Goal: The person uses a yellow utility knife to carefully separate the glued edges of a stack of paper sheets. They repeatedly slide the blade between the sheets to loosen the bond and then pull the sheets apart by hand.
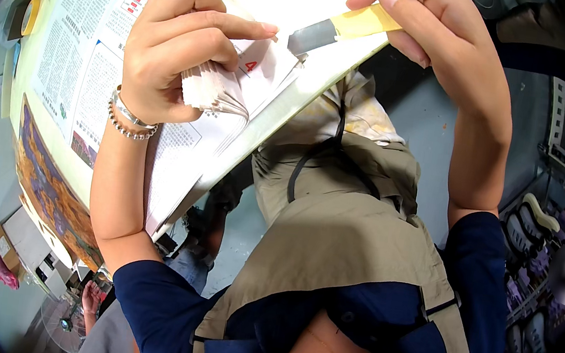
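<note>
My left hand is closed around a thick wad of folded paper with ragged, layered edges, its index finger stretched along the top sheet. A bracelet and beads circle that wrist. My right hand pinches the yellow end of a flat strip-like tool, whose far part is grey. The grey tip lies close to my left index fingertip, just over the paper's corner; whether it touches the sheet I cannot tell. Under the wad, printed newspaper covers part of the pale tabletop.
A yellow tape roll stands at the table's left side. Along the near left edge lies a brown and purple patterned sheet. Another person's hand and a fan show at lower left. A rack of shoe-like pieces stands at right.
</note>
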The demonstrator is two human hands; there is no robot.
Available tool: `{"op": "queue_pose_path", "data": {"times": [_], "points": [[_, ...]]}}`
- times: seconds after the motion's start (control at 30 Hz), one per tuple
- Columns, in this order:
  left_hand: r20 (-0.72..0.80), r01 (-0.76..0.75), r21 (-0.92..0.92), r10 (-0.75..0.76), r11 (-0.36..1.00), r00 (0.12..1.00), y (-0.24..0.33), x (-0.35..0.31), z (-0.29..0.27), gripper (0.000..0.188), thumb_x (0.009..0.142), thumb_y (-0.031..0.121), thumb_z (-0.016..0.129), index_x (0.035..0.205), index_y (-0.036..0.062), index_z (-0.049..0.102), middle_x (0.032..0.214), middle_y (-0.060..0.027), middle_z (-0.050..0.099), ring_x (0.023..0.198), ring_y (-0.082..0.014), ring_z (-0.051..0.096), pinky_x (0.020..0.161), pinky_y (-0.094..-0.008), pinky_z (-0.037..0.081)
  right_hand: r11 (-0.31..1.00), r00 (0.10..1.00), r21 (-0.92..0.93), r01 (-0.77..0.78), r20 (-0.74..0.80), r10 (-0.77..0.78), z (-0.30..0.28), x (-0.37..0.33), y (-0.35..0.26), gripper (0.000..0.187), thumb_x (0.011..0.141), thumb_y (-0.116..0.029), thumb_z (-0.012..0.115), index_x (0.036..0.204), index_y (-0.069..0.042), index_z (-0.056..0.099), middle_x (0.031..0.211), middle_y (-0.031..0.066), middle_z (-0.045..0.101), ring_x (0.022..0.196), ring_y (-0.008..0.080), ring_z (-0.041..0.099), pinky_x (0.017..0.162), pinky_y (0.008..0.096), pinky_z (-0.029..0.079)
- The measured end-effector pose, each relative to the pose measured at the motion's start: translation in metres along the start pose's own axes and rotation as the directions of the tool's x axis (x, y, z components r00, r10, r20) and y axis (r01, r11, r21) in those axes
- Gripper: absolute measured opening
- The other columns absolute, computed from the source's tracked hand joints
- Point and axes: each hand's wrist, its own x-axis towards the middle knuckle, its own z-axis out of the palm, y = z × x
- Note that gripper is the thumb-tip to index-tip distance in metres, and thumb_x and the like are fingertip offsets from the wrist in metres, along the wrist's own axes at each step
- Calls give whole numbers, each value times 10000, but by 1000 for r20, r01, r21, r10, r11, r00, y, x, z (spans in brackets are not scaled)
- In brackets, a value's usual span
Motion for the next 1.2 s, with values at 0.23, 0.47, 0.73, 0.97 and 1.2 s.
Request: {"op": "queue_pose_path", "data": {"times": [0.23,0.47,0.73,0.97,1.2], "points": [[8,-4,16,4,1000,1000,-1,0,1,466,582,526,646,648,73,566,964,-135,732,749,-245,497,679,-326,424,997,998,-61,-37,40,40,-5,7,-3,227,988,-116,473,1023,48,625,655,-57,479,554,15,373,480,184,267],[3,4,-12,-4,1000,1000,1,7,3,328,567,395,642,640,89,549,956,-91,734,747,-243,512,681,-326,422,993,976,-19,-121,181,122,-8,18,5,227,986,-133,477,1048,28,625,740,-53,502,624,20,396,537,177,304],[2,31,22,-31,999,1000,0,2,8,304,556,376,634,646,98,548,975,-106,734,764,-248,516,678,-327,431,984,925,-178,11,375,58,-10,37,29,251,984,-216,505,1090,-23,626,698,-72,467,595,21,371,513,182,283],[-23,0,6,0,1000,1000,5,10,3,262,496,258,690,653,97,558,950,-103,730,799,-255,550,696,-340,447,988,945,-147,56,326,-5,-7,23,37,273,989,-247,500,1066,-24,636,639,-96,387,540,0,301,470,181,197],[-21,33,-139,-36,990,999,3,7,1,214,584,220,703,644,90,545,949,-163,710,844,-258,569,711,-337,443,995,931,-92,-33,358,65,27,14,40,249,973,-192,518,1082,-6,641,606,-56,468,512,13,396,469,177,307]]}}
